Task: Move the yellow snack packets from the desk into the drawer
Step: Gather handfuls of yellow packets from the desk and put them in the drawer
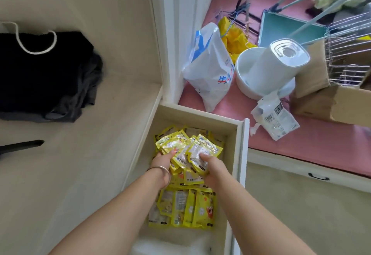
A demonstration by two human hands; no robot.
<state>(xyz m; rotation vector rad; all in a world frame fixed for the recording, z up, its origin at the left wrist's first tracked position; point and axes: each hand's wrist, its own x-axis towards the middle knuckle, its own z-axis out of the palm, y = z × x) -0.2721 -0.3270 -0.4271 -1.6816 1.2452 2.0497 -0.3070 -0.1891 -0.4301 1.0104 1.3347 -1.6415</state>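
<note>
The drawer (pixel 233 134) stands pulled out below the desk edge. Several yellow snack packets (pixel 188 206) lie inside it, some in a row near me, others piled further back. Both my hands reach into the drawer and hold a fanned bundle of yellow packets (pixel 187 147) above the pile. My left hand (pixel 162 159), with a bangle on its wrist, grips the bundle's left side. My right hand (pixel 210 166) grips the right side, thumb on top of a packet.
The cream desk (pixel 80 154) carries a dark garment with a white cord (pixel 44 76) and a black object (pixel 22 146) at the left. On the pink surface to the right lie a white plastic bag (pixel 210 68), a white appliance (pixel 275 66), a cardboard box (pixel 329 98) and a drying rack.
</note>
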